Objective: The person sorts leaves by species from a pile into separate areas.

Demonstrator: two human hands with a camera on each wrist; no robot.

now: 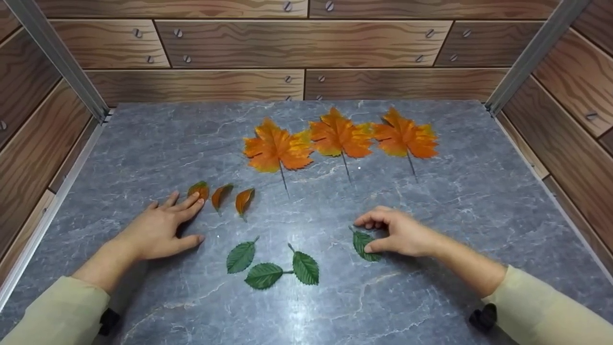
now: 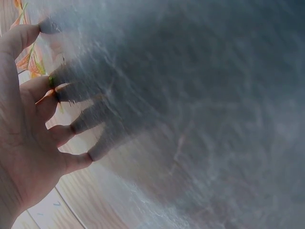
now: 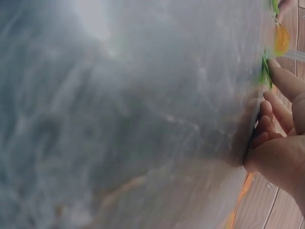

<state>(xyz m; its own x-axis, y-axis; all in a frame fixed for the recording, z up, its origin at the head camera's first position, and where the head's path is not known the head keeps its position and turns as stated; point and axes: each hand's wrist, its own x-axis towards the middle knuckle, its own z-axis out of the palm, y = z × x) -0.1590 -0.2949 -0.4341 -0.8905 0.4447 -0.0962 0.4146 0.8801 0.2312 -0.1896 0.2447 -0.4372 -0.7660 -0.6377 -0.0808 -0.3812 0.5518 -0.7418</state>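
My left hand lies with fingers spread at the left. Its index fingertip touches a small orange-brown leaf with a green edge. Two similar curled leaves, one in the middle and one on the right, lie beside it. At the right, my right hand bends over a green leaf; its thumb rests on the lower part, and the index fingertip is by the stem, apart from the thumb. In the right wrist view, the green leaf shows edge-on at a fingertip.
Three more green leaves, on the left, in the middle and on the right, lie between the hands. Three orange maple leaves form a row farther back. Wood-patterned walls enclose the grey marbled table.
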